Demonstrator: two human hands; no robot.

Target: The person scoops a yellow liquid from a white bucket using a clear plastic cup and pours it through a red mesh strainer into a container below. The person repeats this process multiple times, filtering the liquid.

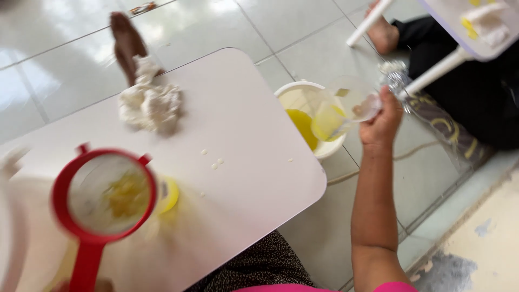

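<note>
While blur hides detail, right hand [381,121] fingers grip a clear jug [338,111] (left hand unseen).

The floor [303,48] is laid with large glossy pale tiles, split by thin dark grout lines, and it throws back bright patches of light near the top left corner. A low white table [238,113] with rounded corners fills the left and middle of the view. At the top right stands a second white table [459,40] on slim white legs. Along the bottom right edge the tiles give way to rough, worn cream concrete [486,243].
</note>
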